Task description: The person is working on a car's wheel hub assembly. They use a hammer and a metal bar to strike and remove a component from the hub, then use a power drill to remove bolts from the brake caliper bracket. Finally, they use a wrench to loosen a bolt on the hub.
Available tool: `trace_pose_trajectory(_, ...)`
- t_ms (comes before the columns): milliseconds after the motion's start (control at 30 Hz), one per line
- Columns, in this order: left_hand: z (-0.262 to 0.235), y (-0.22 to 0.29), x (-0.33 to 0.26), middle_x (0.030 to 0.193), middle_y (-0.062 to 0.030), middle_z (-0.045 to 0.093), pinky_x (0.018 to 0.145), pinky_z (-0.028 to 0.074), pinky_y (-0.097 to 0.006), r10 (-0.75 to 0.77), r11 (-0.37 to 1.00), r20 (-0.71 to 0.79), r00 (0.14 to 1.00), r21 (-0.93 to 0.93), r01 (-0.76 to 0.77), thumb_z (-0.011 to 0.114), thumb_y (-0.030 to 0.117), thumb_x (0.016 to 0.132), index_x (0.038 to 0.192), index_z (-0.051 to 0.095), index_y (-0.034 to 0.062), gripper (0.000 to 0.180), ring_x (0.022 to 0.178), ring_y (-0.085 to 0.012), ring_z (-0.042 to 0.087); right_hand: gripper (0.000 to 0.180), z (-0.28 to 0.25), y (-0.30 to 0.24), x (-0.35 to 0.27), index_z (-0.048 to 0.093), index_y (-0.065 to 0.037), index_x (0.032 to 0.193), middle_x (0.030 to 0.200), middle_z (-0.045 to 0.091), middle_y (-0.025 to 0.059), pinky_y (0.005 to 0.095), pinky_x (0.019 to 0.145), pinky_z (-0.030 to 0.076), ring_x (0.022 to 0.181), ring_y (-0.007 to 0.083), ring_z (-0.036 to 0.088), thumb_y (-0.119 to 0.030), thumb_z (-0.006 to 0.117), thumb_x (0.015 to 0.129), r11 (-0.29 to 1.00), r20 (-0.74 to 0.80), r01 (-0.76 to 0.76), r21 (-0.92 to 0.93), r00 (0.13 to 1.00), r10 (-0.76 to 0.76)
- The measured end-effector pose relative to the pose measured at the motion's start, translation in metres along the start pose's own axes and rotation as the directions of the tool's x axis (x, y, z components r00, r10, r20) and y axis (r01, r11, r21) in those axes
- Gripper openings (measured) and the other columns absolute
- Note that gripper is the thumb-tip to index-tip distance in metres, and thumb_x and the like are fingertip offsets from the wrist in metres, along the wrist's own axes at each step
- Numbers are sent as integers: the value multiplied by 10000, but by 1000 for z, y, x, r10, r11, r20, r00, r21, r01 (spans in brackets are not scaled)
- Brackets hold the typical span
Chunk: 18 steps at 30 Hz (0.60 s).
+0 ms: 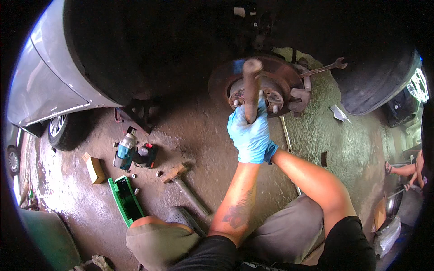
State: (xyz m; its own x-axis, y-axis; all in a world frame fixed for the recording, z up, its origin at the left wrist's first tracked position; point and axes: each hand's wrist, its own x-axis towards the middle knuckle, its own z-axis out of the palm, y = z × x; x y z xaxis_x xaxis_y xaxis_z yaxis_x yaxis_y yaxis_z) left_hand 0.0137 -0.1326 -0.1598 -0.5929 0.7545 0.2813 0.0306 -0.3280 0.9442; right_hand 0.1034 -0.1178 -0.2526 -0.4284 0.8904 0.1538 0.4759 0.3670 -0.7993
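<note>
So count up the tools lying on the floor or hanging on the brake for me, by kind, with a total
Hammers on the floor: 1, hammer
Cordless impact drivers: 1, impact driver
Green tool cases: 1, green case
Spanners on the brake assembly: 1, spanner
Rusty bars gripped in the gloved hands: 1, bar
Total: 5

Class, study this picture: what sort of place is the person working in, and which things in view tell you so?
Most likely a car repair workshop. A silver car stands raised with its wheel off, baring a rusty brake disc. The gloved hands hold a rusty bar against it, and a cordless impact wrench and a hammer lie on the stained concrete floor.
</note>
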Motion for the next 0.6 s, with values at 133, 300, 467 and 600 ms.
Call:
trace_pose_trajectory(133,-7,13,-11,661,33,593,583,417,-250,-103,994,-193,976,-68,91,691,180,918,783,682,18,211,640,-41,481,292,6,-3,-8,656,-63,1006,888,690,197,461,747,509,843,394,658,-312,608,861,983,-29,146,108,989,-143)
trace_pose_trajectory(300,-40,45,2,615,25,476,475,343,-263,-525,817,-43,850,-307,489,578,405,975,738,536,92,395,554,-80,443,286,-21,-49,-24,662,-39,915,822,659,248,490,681,497,807,448,628,-313,661,834,964,140,-103,-243,980,140)
trace_pose_trajectory(467,-27,-29,-52,897,-16,602,693,486,-314,-765,605,-58,641,-404,686,661,419,918,1026,575,95,352,740,-122,531,186,-51,-98,-44,616,-11,870,815,643,285,541,681,485,799,466,635,-193,603,837,852,210,-199,-484,919,334)
trace_pose_trajectory(600,-11,-63,-104,999,-1,655,752,520,-342,-856,162,289,428,-638,753,625,244,947,1124,616,174,191,826,-163,599,211,-53,-72,-64,598,6,970,849,675,257,533,711,525,792,431,673,-152,522,851,690,230,-179,-701,859,457)
